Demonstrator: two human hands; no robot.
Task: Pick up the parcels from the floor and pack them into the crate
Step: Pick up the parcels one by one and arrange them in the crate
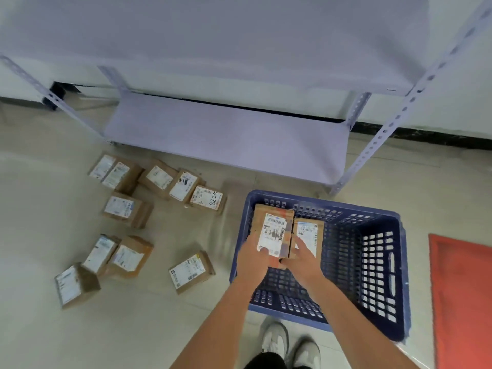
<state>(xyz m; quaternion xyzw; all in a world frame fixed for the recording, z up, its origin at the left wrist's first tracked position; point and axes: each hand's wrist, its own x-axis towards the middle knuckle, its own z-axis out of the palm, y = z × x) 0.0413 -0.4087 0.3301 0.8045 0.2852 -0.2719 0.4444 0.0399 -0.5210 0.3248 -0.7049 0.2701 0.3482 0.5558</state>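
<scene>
A blue slotted plastic crate [372, 262] stands on the floor in front of me. Over its near-left part my left hand [253, 258] grips a brown cardboard parcel [274, 230] with a white barcode label. Right beside it my right hand [303, 258] holds a second, smaller parcel [308, 231]. The two parcels touch side by side, inside the crate's left half. Several more brown labelled parcels [125, 210] lie scattered on the floor to the left, the nearest one [191, 271] just left of the crate.
A pale metal shelving rack [226, 139] stands behind the crate and parcels, its low shelf close to the floor. A red mat [463, 296] lies to the right of the crate. My white shoes [275, 339] are at the crate's near edge.
</scene>
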